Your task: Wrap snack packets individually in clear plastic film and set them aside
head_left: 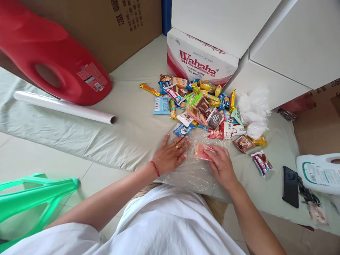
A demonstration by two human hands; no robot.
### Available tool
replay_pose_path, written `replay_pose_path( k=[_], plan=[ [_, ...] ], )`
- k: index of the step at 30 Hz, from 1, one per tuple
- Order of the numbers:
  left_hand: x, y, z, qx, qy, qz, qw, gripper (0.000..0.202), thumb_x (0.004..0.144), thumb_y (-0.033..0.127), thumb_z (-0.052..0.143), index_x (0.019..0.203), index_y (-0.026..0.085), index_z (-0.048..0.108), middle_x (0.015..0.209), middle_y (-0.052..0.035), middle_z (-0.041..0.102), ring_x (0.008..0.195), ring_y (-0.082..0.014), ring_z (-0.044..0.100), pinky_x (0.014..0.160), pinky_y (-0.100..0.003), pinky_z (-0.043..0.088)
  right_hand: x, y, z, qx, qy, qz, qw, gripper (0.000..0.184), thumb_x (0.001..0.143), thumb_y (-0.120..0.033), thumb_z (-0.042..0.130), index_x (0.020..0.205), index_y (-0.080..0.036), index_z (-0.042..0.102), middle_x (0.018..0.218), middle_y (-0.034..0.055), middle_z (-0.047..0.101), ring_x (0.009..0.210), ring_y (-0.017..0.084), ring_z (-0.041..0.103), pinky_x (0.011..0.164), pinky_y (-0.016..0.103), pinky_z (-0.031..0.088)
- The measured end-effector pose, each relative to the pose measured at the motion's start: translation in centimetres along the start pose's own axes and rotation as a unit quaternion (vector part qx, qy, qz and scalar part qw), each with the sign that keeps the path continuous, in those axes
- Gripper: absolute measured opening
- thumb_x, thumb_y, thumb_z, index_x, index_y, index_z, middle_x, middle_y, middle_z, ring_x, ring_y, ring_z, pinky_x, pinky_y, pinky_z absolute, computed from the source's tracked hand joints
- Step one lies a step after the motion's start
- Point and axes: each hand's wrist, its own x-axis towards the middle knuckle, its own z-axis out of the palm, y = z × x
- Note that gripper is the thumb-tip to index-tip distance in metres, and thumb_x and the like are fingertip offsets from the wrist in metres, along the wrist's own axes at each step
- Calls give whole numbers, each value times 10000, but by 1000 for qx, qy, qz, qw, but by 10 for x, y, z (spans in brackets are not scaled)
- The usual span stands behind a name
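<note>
My left hand (171, 153) lies flat with fingers spread on a clear plastic bag (191, 173) spread over the cloth-covered surface (127, 120). A ring and a red wrist string show on it. My right hand (221, 163) rests on the same bag, its fingers curled over a pink snack packet (202, 150) that sits under the plastic film. Just beyond both hands lies a pile of several wrapped snacks (199, 102).
A red jug (53, 56) and a white roll (63, 107) lie at left. A Wahaha carton (199, 60) and white boxes stand behind the pile, with crumpled plastic bags (253, 109) beside it. A black phone (290, 186), keys and a white jug (320, 173) sit at right; green plastic chair (34, 198) at lower left.
</note>
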Motion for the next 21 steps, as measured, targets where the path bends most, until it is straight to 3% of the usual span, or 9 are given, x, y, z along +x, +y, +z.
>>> replay_pose_path(
  k=[3, 5, 8, 10, 12, 15, 17, 19, 21],
  plan=[
    [-1, -1, 0, 0, -1, -6, 1000, 569, 1087, 423, 247, 1636, 275, 233, 1686, -73, 300, 1555, -256, 312, 1285, -621, -3, 10, -3, 11, -36, -63, -11, 997, 422, 1011, -275, 527, 1426, -292, 604, 1514, 111, 541, 1410, 319, 452, 1206, 620, 295],
    [-1, -1, -1, 1, -4, -3, 1000, 568, 1087, 429, 251, 1628, 255, 263, 1684, -85, 301, 1555, -262, 311, 1281, -626, -20, 3, 5, 5, -23, -68, 11, 997, 433, 1018, -353, 533, 1441, -283, 584, 1569, 123, 490, 1451, 320, 427, 1213, 625, 285],
    [0, 1, -2, -3, -6, -3, 1000, 552, 1088, 441, 248, 1603, 259, 325, 1686, -92, 295, 1551, -269, 315, 1271, -628, -56, -34, 27, -22, 17, 67, 172, 983, 396, 1016, -443, 520, 1333, -245, 654, 1431, 148, 605, 1339, 301, 544, 1135, 554, 428],
    [0, 2, -1, -5, -4, -4, 1000, 544, 1084, 438, 250, 1595, 275, 341, 1683, -93, 302, 1544, -279, 331, 1267, -637, -49, -69, 37, -40, 85, 166, 341, 922, 408, 976, -530, 558, 1210, -225, 694, 1183, 137, 716, 1115, 288, 661, 964, 499, 557],
    [1, 2, 0, -3, -2, -2, 1000, 545, 1079, 431, 259, 1593, 275, 349, 1678, -101, 311, 1539, -291, 340, 1261, -658, -32, -98, 36, -49, 213, 194, 477, 830, 474, 901, -610, 632, 1165, -220, 684, 1052, 109, 746, 876, 245, 691, 737, 407, 608],
    [2, 1, 2, 1, -4, 2, 1000, 554, 1072, 419, 281, 1595, 255, 358, 1671, -118, 320, 1541, -302, 334, 1253, -691, 5, -113, 16, -42, 388, 182, 549, 718, 599, 789, -616, 762, 1235, -238, 633, 1181, 102, 736, 632, 142, 594, 470, 259, 480],
    [2, 1, 2, 6, -3, 3, 1000, 559, 1070, 415, 289, 1598, 248, 357, 1667, -125, 325, 1541, -306, 334, 1249, -703, 30, -106, 0, -32, 454, 164, 548, 683, 681, 724, -556, 844, 1287, -260, 601, 1227, 92, 721, 528, 78, 470, 392, 209, 331],
    [2, 1, 1, 12, -1, 4, 1000, 563, 1069, 416, 292, 1603, 248, 348, 1666, -126, 324, 1537, -310, 341, 1247, -708, 46, -95, -9, -25, 496, 135, 542, 665, 730, 653, -488, 913, 1278, -262, 609, 1087, 56, 741, 482, 47, 368, 385, 190, 226],
    [2, 2, 0, 17, 0, 3, 1000, 563, 1067, 417, 300, 1606, 261, 343, 1667, -121, 321, 1531, -314, 352, 1248, -707, 60, -88, -11, -25, 508, 105, 537, 665, 679, 593, -444, 955, 1171, -231, 669, 886, 7, 707, 473, 36, 314, 401, 189, 174]
  ],
)
